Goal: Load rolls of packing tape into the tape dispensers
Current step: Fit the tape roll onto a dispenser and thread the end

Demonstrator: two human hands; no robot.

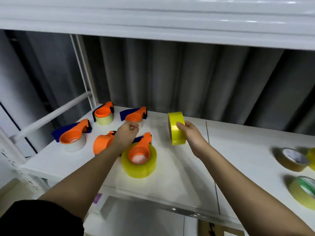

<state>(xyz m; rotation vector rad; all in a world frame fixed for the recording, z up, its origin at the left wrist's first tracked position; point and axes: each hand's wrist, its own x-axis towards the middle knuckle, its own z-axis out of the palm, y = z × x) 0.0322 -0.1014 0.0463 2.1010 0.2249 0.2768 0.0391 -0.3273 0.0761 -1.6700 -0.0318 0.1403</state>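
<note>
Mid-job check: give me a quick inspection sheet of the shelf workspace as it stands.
Surface: white shelf, seams visible.
Job's things: five orange dispensers; four carry rolls, including the big yellow roll; the fifth dispenser looks empty. Loose rolls lie at the right edge.
Clutter: nothing seen.
Grippers: left hand curled above the empty dispenser, contents unclear; right hand holds a yellow tape roll on edge, off the shelf.
Cables: nothing seen.
Surroundings: grey curtain behind, white shelf above.
</note>
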